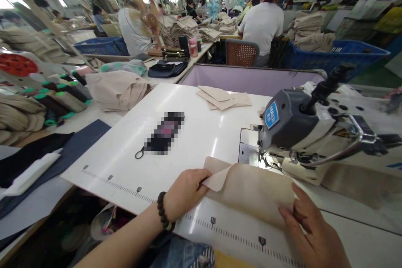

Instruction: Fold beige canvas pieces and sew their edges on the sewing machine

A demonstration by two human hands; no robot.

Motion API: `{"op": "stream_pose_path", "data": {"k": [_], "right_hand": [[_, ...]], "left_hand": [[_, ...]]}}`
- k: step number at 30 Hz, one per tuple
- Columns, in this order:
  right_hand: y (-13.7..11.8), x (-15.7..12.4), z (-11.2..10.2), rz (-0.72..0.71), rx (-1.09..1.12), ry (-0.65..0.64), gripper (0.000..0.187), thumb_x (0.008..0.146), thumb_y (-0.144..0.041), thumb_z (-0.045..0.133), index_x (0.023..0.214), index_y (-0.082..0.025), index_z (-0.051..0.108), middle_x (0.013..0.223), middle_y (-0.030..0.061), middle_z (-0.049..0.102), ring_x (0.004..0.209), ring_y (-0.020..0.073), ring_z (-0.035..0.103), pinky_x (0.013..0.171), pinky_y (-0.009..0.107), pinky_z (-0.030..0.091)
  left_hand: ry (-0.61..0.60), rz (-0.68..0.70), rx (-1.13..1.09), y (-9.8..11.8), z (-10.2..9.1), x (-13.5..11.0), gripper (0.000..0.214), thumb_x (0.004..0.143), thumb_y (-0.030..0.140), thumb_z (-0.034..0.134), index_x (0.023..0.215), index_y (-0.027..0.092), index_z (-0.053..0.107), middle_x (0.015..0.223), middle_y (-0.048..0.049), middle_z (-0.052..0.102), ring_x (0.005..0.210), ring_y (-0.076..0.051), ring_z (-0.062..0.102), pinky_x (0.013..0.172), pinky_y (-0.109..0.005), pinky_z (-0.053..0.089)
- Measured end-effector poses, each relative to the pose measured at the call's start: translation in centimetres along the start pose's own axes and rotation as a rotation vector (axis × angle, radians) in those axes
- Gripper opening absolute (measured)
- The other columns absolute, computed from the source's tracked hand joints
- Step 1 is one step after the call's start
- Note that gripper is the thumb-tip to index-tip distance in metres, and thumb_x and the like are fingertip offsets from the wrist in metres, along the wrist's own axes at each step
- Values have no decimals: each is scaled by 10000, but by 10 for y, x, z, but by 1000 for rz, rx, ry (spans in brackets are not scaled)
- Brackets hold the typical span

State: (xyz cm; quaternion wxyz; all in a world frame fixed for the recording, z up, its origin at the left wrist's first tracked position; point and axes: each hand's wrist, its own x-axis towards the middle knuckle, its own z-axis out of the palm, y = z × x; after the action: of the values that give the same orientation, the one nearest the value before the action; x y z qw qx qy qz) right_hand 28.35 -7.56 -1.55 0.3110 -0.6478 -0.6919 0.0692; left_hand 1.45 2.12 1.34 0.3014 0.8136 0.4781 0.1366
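A white laminated sewing table (109,163) w/ a black ruler scale printed along its near edge fills most of my head-cam view. Beyond it, I see a seated co-worker in a white T-shirt (264,25) and a blue plastic crate (333,56) holding folded beige cloth. On the R side of the table stands a grey-and-cream industrial sewing machine head (298,130), its needle area just beyond the work. Nearest me, a flat beige fabric piece (251,192) lies on the table, close to the machine's foot but not under it, as far as I can tell. The person's left hand (185,190) is closed, pinching the folded corner of that piece between thumb and fingers. The right hand (310,230) lies on the fabric's R edge, fingers spread - I can't tell whether it grips or only presses. Further off: a small stack of beige fabric pieces (222,98) and a pixelated dark object w/ a metal ring (165,132). A dark beaded bracelet (162,211) circles the L wrist.
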Motion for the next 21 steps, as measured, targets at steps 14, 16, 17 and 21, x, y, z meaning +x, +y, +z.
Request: {"op": "stream_pose_path", "data": {"k": [14,16,17,21], "right_hand": [[-2,8,0,-242,-134,22,283,896,-346,404,928,-193,640,828,43,686,746,148,661,642,190,523],[-5,6,0,-194,-106,9,270,894,-343,412,947,-193,630,845,42,682,757,143,657,645,190,519],[-7,5,0,-165,-89,-13,262,893,-337,418,968,-191,622,859,42,680,770,141,655,652,190,517],[-10,-2,-1,-35,-25,-87,247,888,-320,429,1005,-194,607,877,39,666,794,140,641,680,206,510]], "left_hand": [[256,133,35,-17,20,-21,596,867,152,406,1387,234,127,810,21,613,669,-124,604,618,-236,505],[230,203,40,-17,18,-23,461,885,154,401,1326,252,313,924,-12,611,780,-124,611,690,-231,512],[204,233,41,-16,16,-24,376,893,155,398,1256,248,419,964,-22,604,828,-122,608,723,-223,509],[177,255,57,-15,14,-25,226,898,174,418,1052,191,582,977,-37,605,871,-116,604,783,-199,500]]}}
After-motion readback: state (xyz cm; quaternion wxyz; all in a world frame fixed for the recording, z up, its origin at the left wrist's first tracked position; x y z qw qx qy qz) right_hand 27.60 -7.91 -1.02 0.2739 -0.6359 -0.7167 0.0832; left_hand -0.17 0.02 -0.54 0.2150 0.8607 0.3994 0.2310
